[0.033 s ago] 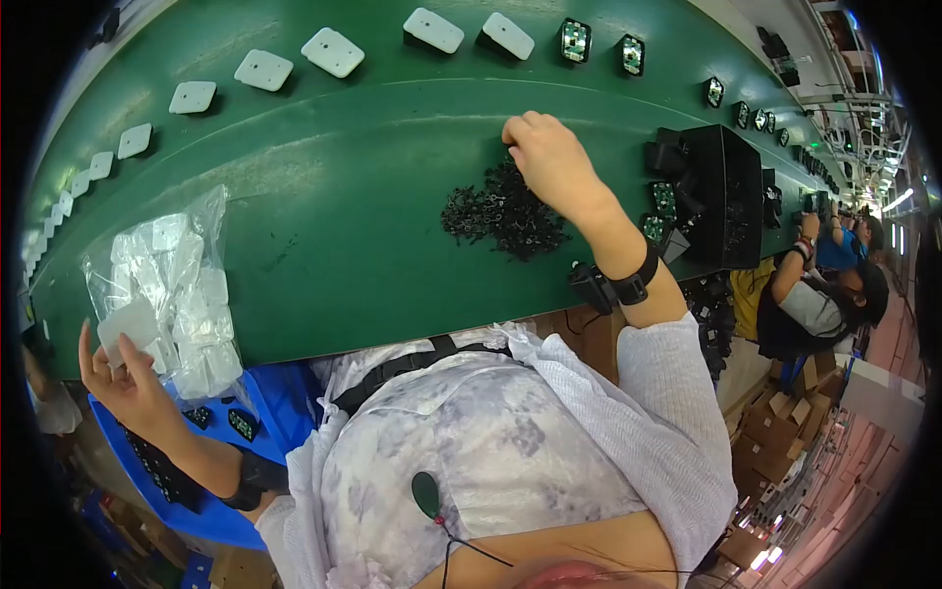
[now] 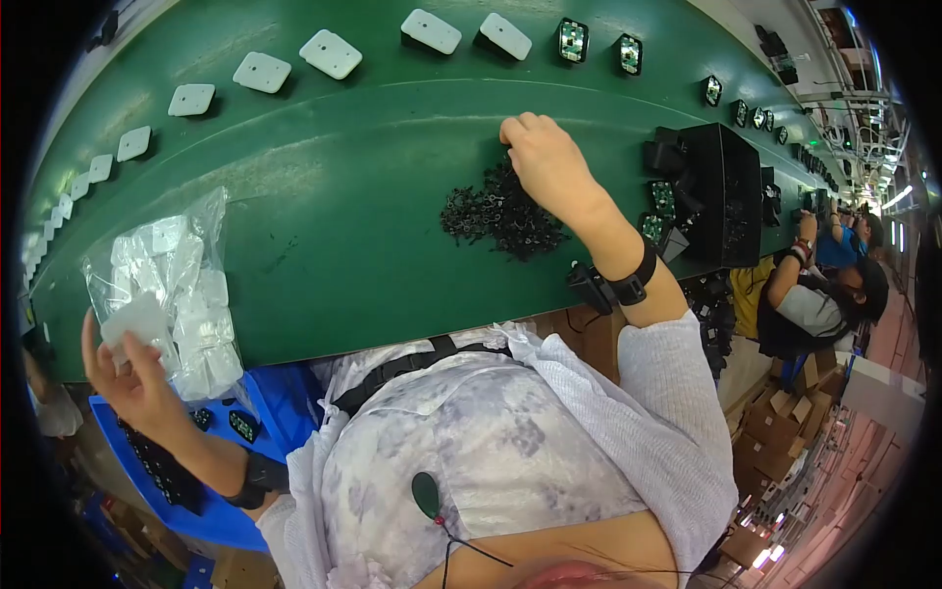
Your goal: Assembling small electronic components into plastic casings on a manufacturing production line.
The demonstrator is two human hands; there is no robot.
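Note:
My left hand (image 2: 137,388) grips a white rounded plastic cover (image 2: 138,321) between thumb and fingers. The cover is held over the near-left part of a clear plastic bag (image 2: 208,285) full of similar white covers. Farther right, my right hand (image 2: 551,172) reaches over the far edge of a heap of small black parts (image 2: 505,218). Its fingers are curled together with the tips pointing down. Whatever they pinch, if anything, is hidden behind the hand.
White covers (image 2: 331,53) and black housings with green circuit boards (image 2: 572,41) line the green table's (image 2: 353,265) far side. A black bin (image 2: 724,196) stands right, beside loose boards and black parts. A blue crate (image 2: 280,407) sits below the left edge. Co-workers (image 2: 824,294) are at right.
My left hand has shifted slightly up and to the right with the white cover. My right hand has hardly moved over the heap.

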